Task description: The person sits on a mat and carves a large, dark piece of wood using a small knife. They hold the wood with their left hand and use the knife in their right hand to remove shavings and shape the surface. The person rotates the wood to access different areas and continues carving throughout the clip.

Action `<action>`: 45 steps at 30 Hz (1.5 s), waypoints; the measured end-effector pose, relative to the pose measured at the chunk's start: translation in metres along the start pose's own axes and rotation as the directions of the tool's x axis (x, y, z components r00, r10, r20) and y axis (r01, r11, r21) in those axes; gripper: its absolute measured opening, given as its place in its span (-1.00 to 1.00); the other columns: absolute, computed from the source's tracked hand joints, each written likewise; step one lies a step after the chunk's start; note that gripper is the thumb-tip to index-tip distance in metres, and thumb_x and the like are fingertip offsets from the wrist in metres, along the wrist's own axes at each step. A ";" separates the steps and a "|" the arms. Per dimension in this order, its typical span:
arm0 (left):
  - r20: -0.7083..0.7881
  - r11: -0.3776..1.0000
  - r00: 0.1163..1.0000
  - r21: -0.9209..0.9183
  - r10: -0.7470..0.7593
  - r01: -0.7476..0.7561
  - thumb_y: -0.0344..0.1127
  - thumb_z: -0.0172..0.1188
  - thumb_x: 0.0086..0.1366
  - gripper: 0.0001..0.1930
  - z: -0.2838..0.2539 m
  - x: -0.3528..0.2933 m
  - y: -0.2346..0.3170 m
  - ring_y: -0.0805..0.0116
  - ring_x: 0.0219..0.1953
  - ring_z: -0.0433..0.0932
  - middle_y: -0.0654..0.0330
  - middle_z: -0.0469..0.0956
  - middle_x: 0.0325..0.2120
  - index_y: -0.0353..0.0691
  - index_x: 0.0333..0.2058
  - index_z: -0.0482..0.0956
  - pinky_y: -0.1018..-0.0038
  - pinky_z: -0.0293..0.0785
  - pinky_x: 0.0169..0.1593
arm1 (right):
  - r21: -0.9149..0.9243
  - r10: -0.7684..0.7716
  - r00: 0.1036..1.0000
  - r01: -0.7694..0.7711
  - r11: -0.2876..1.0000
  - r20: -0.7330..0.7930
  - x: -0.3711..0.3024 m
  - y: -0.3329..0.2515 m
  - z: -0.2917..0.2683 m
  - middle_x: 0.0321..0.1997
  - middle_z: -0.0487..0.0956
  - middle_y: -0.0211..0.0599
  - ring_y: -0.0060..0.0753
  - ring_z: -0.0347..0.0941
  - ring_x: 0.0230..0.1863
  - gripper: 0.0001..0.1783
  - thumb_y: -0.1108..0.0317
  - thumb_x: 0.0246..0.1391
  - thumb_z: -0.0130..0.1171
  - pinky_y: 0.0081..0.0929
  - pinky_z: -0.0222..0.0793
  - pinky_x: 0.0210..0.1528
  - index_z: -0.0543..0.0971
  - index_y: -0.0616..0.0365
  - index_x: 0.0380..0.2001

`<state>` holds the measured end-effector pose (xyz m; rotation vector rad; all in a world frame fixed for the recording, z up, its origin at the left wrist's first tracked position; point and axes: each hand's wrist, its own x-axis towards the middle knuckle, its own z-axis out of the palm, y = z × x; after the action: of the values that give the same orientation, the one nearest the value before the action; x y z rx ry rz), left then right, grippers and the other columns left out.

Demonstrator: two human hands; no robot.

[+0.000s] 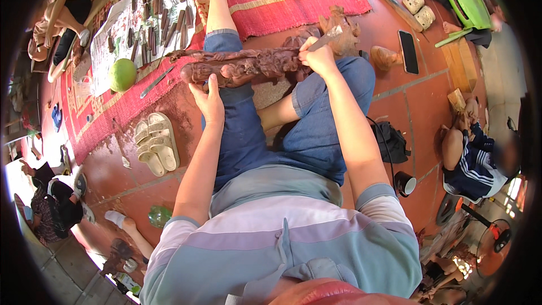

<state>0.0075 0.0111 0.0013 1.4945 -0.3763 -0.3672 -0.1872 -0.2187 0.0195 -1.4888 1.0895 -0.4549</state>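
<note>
A long reddish-brown wooden carving (262, 63) with a rounded head at its left end lies across my thighs. My left hand (209, 101) supports that end from below, thumb up along its side. My right hand (317, 56) is closed near the carving's right end, gripping a flat greyish-brown tool (330, 35) that points up and right. My fingers hide part of it, so its exact kind cannot be made out. Just beyond is a lighter brown carved wooden piece (345, 34); whether it joins the long carving is unclear.
Several wooden-handled carving tools (164, 14) lie on a white sheet at the far left, near a green round fruit (123, 75). Beige sandals (157, 144) sit left of me. A phone (409, 52), a black bag (390, 142) and a cup (405, 183) are on my right. Other people sit around.
</note>
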 end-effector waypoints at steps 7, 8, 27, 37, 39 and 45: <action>-0.006 0.999 0.999 -0.017 -0.034 0.034 -0.27 0.14 0.24 -0.43 0.002 -0.002 0.008 0.33 0.00 0.33 0.06 0.30 0.02 -0.36 0.12 0.12 0.44 0.22 0.10 | -0.238 -0.148 0.989 0.138 0.961 -0.023 -0.004 0.002 0.010 -0.60 0.54 -0.28 -0.45 0.48 -0.50 -0.88 0.46 -0.30 0.27 -0.46 0.34 -0.41 0.54 0.18 -0.58; 0.003 0.999 0.999 -0.024 -0.044 0.044 -0.27 0.14 0.25 -0.44 0.003 -0.003 0.008 0.34 0.00 0.33 0.06 0.30 0.02 -0.36 0.12 0.12 0.44 0.23 0.10 | -0.192 -0.091 0.996 0.086 0.978 -0.018 0.002 0.007 0.008 -0.60 0.54 -0.28 -0.46 0.47 -0.50 -0.88 0.47 -0.30 0.28 -0.46 0.34 -0.41 0.54 0.18 -0.58; 0.024 1.000 1.000 -0.013 -0.013 0.013 -0.25 0.14 0.25 -0.39 -0.001 -0.002 0.005 0.29 0.04 0.32 0.02 0.27 0.05 -0.35 0.16 0.07 0.43 0.27 0.08 | 0.361 0.163 0.986 -0.139 0.922 -0.036 -0.008 0.000 -0.003 -0.56 0.54 -0.27 -0.41 0.49 -0.42 -0.86 0.45 -0.26 0.28 -0.47 0.35 -0.31 0.51 0.17 -0.56; 0.008 0.999 1.000 0.017 -0.027 0.027 -0.29 0.14 0.25 -0.40 -0.001 -0.001 0.005 0.31 0.03 0.34 0.02 0.29 0.05 -0.35 0.16 0.08 0.45 0.27 0.07 | 0.246 0.136 0.987 -0.111 0.963 -0.087 0.003 0.013 0.003 -0.53 0.58 -0.23 -0.31 0.51 -0.43 -0.85 0.37 -0.27 0.28 -0.40 0.37 -0.29 0.54 0.16 -0.56; 0.003 1.000 1.000 0.001 -0.030 0.030 -0.29 0.14 0.24 -0.39 0.000 -0.003 0.006 0.31 0.04 0.33 0.02 0.28 0.06 -0.35 0.16 0.07 0.46 0.26 0.09 | -0.120 -0.113 0.985 0.097 0.988 -0.134 -0.007 0.005 0.013 -0.56 0.52 -0.30 -0.42 0.46 -0.46 -0.88 0.48 -0.22 0.25 -0.50 0.35 -0.43 0.48 0.18 -0.55; 0.016 1.000 1.000 0.012 -0.024 0.024 -0.25 0.14 0.24 -0.37 -0.002 -0.002 0.004 0.28 0.11 0.26 0.01 0.25 0.09 -0.35 0.18 0.06 0.41 0.15 0.17 | 0.044 0.041 0.995 -0.037 0.998 -0.087 0.000 0.002 0.012 -0.59 0.47 -0.31 -0.49 0.41 -0.58 -0.81 0.58 -0.24 0.20 -0.58 0.31 -0.60 0.42 0.22 -0.49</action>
<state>0.0062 0.0138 0.0049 1.5090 -0.3743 -0.3973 -0.1782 -0.2112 0.0148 -1.4189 1.1689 -0.5168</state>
